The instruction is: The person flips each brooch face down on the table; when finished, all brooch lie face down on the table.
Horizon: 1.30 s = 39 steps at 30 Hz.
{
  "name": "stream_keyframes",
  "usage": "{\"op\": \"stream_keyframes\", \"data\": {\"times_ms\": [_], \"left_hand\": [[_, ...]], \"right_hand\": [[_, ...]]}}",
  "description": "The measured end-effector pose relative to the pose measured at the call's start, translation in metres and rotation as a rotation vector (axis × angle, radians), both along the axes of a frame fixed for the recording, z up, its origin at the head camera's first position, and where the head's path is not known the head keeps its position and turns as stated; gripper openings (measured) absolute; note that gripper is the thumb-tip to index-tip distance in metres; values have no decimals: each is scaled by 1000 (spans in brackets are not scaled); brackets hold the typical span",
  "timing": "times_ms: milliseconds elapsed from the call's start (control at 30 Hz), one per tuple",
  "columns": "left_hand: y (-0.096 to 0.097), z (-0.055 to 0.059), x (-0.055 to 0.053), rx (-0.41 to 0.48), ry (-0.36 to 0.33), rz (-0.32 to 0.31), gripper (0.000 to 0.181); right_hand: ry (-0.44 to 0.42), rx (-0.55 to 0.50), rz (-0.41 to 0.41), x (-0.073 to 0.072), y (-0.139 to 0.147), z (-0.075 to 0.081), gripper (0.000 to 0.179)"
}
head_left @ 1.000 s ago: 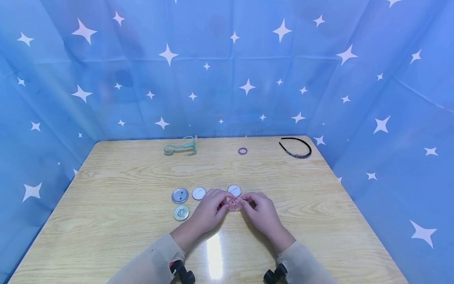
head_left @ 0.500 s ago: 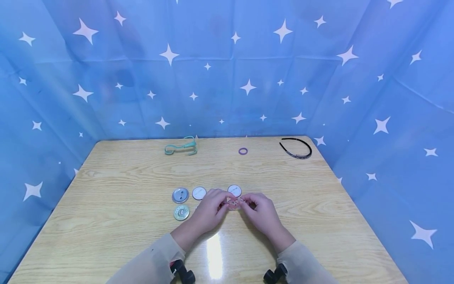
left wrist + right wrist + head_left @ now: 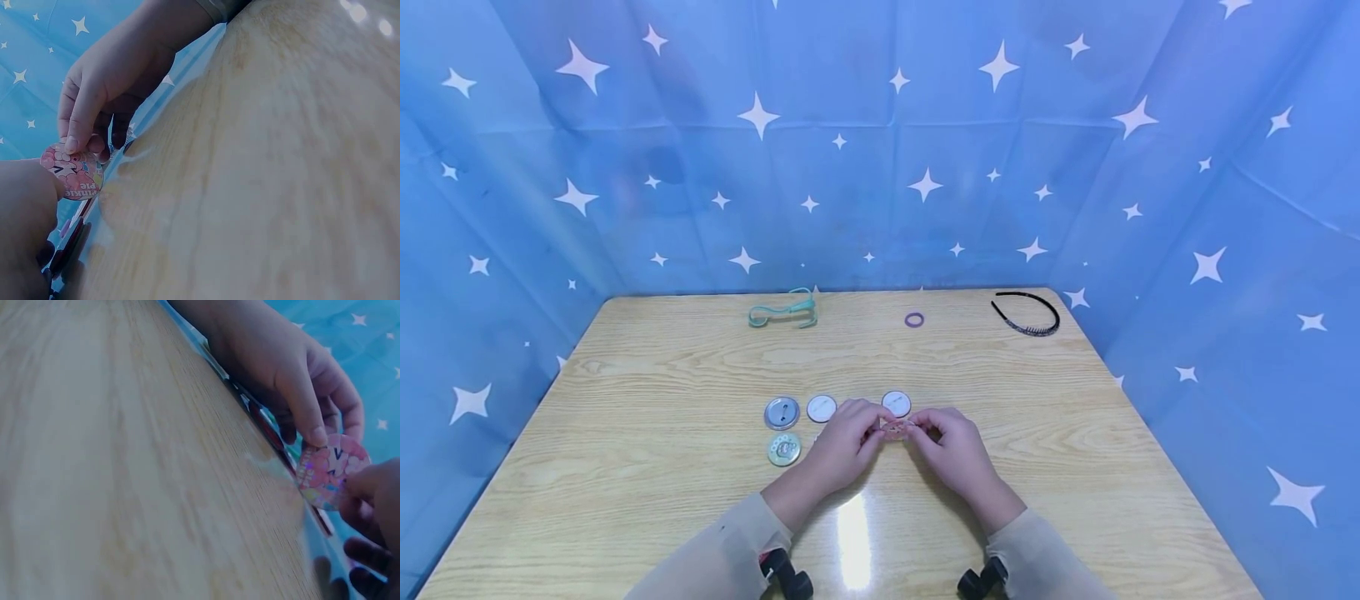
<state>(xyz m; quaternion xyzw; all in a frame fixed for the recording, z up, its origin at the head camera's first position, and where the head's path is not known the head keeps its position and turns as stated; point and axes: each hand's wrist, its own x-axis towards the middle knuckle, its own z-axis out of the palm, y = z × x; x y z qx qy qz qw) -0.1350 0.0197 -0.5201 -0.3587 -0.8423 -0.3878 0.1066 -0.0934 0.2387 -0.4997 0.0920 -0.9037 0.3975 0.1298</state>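
Observation:
Between my two hands is a round pink pin badge (image 3: 894,430) with cartoon art and lettering. My left hand (image 3: 848,442) pinches its left edge between thumb and fingers. On the opposite edge, my right hand (image 3: 953,447) grips it the same way. The left wrist view shows the printed face of the badge (image 3: 74,174) with a thumb over its rim. In the right wrist view the badge (image 3: 331,472) is partly covered by fingertips. Just beyond the hands lies a white round badge (image 3: 896,403), a pin across its back.
Left of my hands lie a blue-grey round badge (image 3: 781,413), a green printed badge (image 3: 784,449) and another white badge (image 3: 822,408). Farther back are teal glasses-like frames (image 3: 784,312), a purple ring (image 3: 913,320) and a black headband (image 3: 1033,330). A starry blue curtain (image 3: 850,167) surrounds the table (image 3: 662,467).
The pink badge has tilted between my fingers, so its face looks narrower in the head view. Both hands stay in nearly the same place.

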Motion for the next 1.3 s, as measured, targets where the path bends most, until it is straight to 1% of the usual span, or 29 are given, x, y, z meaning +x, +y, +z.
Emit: {"op": "stream_keyframes", "data": {"times_ms": [100, 267, 433, 667, 833, 967, 1100, 1233, 1300], "left_hand": [[0, 0, 1, -11, 10, -2, 16], [1, -1, 0, -28, 23, -3, 9], [1, -1, 0, -36, 14, 5, 4], [0, 0, 1, -60, 3, 36, 8], [-1, 2, 2, -62, -29, 38, 9], [-1, 3, 3, -62, -40, 37, 10], [-1, 2, 2, -67, -22, 36, 12], [-2, 1, 1, -89, -28, 28, 17], [-2, 1, 1, -103, -43, 26, 19]], "right_hand": [[-5, -15, 2, 0, 0, -1, 6], [-60, -46, -10, 1, 0, 0, 6], [-105, -41, -27, 1, 0, 1, 8], [-120, -38, -19, 0, 0, 2, 9], [-132, -39, -4, 1, 0, 3, 8], [-128, -33, 6, 1, 0, 3, 9], [-100, -13, 25, 0, 1, 2, 12], [-72, 35, 63, -2, 3, 0, 18], [-60, 57, 86, -2, 4, -1, 19]]}}
